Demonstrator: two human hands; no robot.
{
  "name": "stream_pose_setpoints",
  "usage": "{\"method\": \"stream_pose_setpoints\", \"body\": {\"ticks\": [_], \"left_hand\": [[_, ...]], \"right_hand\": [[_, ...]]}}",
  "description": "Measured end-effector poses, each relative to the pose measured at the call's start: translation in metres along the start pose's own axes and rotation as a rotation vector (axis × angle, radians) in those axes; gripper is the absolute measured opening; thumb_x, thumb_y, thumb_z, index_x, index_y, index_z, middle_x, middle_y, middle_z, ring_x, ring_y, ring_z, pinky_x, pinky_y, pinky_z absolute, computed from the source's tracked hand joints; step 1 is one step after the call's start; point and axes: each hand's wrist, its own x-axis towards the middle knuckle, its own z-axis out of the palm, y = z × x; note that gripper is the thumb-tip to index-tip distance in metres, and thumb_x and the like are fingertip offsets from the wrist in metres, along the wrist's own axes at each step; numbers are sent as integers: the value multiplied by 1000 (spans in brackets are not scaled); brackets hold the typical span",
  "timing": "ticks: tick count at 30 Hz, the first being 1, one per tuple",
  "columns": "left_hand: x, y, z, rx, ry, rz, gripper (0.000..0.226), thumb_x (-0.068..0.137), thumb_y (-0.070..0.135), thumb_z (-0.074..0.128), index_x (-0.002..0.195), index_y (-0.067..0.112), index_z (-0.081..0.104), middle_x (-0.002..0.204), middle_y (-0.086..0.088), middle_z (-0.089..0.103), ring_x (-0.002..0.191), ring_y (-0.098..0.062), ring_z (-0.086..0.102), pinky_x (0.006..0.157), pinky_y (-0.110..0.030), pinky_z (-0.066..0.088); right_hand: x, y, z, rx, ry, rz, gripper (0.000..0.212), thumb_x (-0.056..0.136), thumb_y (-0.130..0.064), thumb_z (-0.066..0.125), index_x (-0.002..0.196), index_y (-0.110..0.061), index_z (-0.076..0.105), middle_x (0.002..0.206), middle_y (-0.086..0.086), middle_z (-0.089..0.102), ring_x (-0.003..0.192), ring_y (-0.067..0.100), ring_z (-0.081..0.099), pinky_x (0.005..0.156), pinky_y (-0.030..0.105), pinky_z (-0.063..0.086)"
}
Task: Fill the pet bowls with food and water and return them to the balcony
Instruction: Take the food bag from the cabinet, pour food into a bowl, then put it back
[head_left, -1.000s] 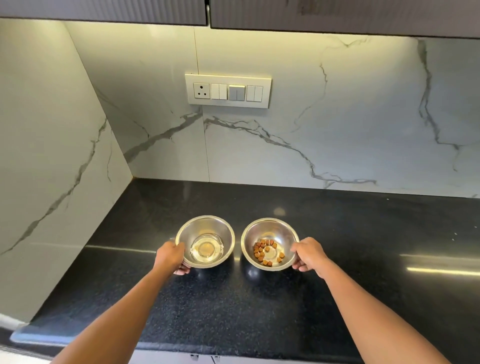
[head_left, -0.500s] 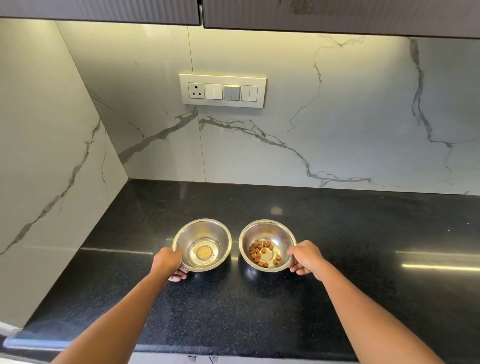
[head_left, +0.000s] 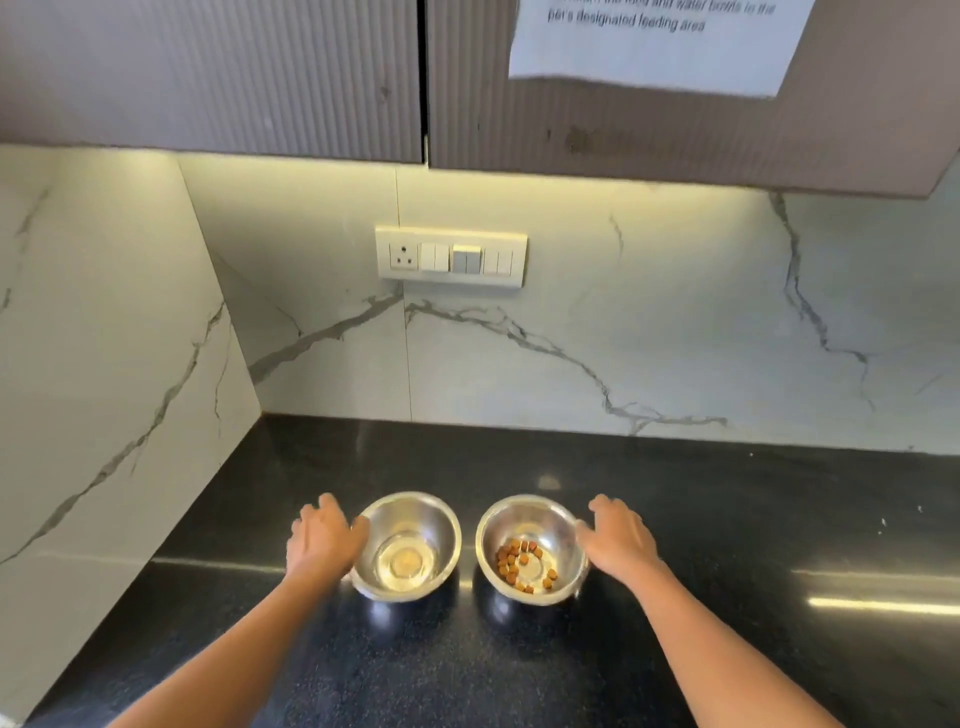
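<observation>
Two small steel bowls stand side by side on the black countertop (head_left: 727, 525). The left bowl (head_left: 415, 515) holds a little clear water. Brown kibble (head_left: 519, 564) lies in a ring in the bottom of the right bowl (head_left: 527, 514). My left hand (head_left: 322, 538) lies against the outer left side of the water bowl, fingers stretched forward and apart, thumb at the rim. On the outer right side of the food bowl, my right hand (head_left: 621, 540) does the same. Neither hand is closed around a bowl.
White marble walls close off the counter at the back and on the left. A switch and socket panel (head_left: 451, 257) is on the back wall. Grey ribbed wall cabinets (head_left: 260, 78) hang overhead, with a paper note (head_left: 654, 41) taped to the right door.
Both hands have let go of the bowl rims and spread their fingers beside the bowls. The view has tilted upward, bringing the cabinets and the note into sight.
</observation>
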Motion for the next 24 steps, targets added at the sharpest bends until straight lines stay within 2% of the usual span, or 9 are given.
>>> {"method": "stream_pose_setpoints", "body": {"ticks": [2,5,7,9,13,15,18,21,24], "left_hand": [[8,23,-25,25,139,137,50,98,36,59,140,10,50,138,-17,55,123,-35,56,100,-46,50],[11,63,-71,9,318,377,49,98,28,61,143,11,51,141,-17,55,127,-34,55,104,-45,49],[5,93,-106,-42,415,555,50,98,23,64,144,12,50,141,-17,56,125,-34,59,104,-47,53],[-3,120,-138,-69,542,742,47,94,16,69,139,12,54,135,-17,60,117,-34,64,96,-47,58],[-15,159,-197,-165,837,1077,39,84,1,67,123,5,65,121,-16,66,109,-33,63,87,-48,59],[-22,174,-225,-202,964,1176,41,81,-1,64,121,5,66,122,-15,65,112,-34,61,88,-47,55],[-27,195,-259,-163,1053,1188,60,82,4,60,142,8,57,149,-16,53,136,-36,49,109,-44,45],[-22,204,-278,-111,991,1155,68,94,11,52,161,9,37,173,-19,24,161,-36,21,128,-50,28],[-11,200,-278,-73,924,1231,65,103,11,44,166,9,26,176,-17,12,164,-32,6,130,-54,20]], "right_hand": [[6,-14,-24,38,97,-120,47,102,-38,59,144,-17,53,142,6,55,133,28,56,104,41,52],[14,-45,-68,75,222,-280,46,103,-31,60,145,-16,51,146,7,52,137,28,52,108,40,48],[15,-72,-102,115,329,-372,43,103,-27,60,144,-14,53,145,8,54,135,28,55,108,40,49],[12,-100,-132,186,448,-452,39,103,-26,61,139,-13,58,141,7,59,129,26,59,106,39,52],[1,-153,-181,454,599,-550,25,102,-28,64,124,-16,65,122,1,68,109,17,66,91,27,54],[-6,-178,-202,673,573,-556,23,103,-34,64,116,-15,67,113,1,73,104,19,70,84,29,58],[-24,-216,-235,1190,389,-495,34,102,-46,64,109,-13,69,105,6,78,101,24,74,67,31,65],[-42,-247,-261,1627,152,-451,34,97,-47,71,107,-15,73,108,9,80,98,24,76,66,36,65],[-53,-268,-268,1859,143,-413,19,98,-33,74,102,-15,71,104,11,76,92,25,77,70,37,66]]}}
